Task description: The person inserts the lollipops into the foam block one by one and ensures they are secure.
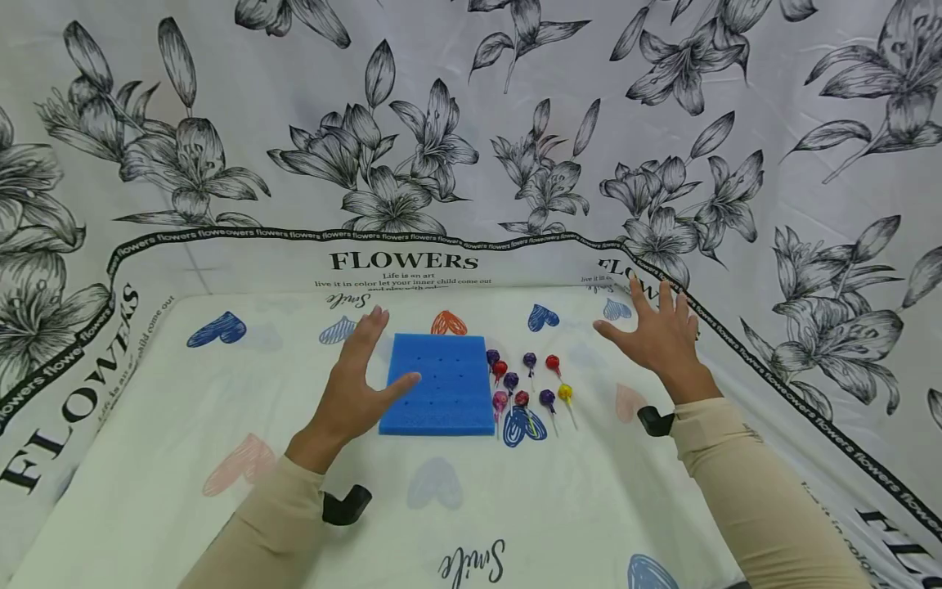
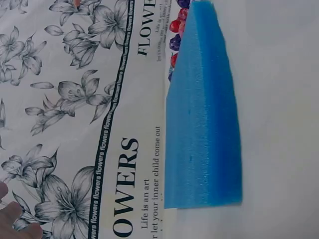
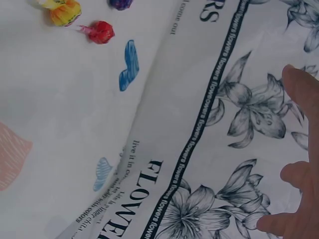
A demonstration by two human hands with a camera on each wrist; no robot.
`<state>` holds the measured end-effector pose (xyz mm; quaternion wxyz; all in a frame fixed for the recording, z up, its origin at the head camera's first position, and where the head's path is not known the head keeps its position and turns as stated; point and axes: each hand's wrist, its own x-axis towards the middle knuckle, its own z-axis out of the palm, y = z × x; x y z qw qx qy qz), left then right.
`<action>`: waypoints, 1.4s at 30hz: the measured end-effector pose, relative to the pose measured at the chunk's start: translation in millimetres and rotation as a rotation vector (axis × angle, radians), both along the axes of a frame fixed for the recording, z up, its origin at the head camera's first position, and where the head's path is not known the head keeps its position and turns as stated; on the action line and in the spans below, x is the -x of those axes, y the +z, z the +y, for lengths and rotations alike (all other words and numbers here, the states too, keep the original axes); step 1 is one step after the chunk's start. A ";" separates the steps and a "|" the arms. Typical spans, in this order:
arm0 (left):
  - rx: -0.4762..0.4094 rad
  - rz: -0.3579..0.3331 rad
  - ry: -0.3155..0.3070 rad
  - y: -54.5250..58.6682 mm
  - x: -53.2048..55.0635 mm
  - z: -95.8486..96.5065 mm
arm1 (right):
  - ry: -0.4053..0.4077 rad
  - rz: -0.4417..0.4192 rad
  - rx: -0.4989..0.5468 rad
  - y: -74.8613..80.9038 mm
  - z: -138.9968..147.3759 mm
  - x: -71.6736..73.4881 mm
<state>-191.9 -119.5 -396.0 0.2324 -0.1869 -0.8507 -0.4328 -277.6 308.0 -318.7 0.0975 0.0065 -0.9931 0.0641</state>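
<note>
A blue foam block (image 1: 441,413) with small holes in its top lies on the table. Just right of it is a loose group of several wrapped lollipops, among them a yellow lollipop (image 1: 564,393), a red lollipop (image 3: 101,32) and a purple lollipop (image 1: 530,359). My left hand (image 1: 353,393) is held at the block's left side, fingers extended, its thumb overlapping the block in the head view. Off to the right of the lollipops, my right hand (image 1: 662,335) is raised with fingers spread. Neither hand holds anything.
The table wears a white cloth (image 1: 383,523) printed with hearts and words. Behind and at the sides hangs a white curtain (image 1: 530,65) with black flower drawings and a dark lettered band. A black wrist mount (image 1: 346,505) sits on the left sleeve.
</note>
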 end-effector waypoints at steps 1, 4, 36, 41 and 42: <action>-0.005 -0.010 -0.004 -3.8 0.4 0.6 | -0.001 -0.001 0.002 -0.2 -0.4 -0.2; -0.023 -0.052 -0.020 -13.9 1.1 2.2 | -0.001 -0.003 0.003 -1.1 -0.8 -0.7; -0.090 -0.449 -0.074 -87.1 21.0 -11.7 | 0.048 -0.003 0.032 -18.7 1.3 1.7; -0.019 -0.460 -0.056 -92.6 24.7 -10.4 | 0.071 -0.007 0.056 -22.5 1.0 0.6; -0.006 -0.462 -0.052 -93.9 25.4 -10.1 | 0.076 -0.010 0.059 -23.4 1.1 0.6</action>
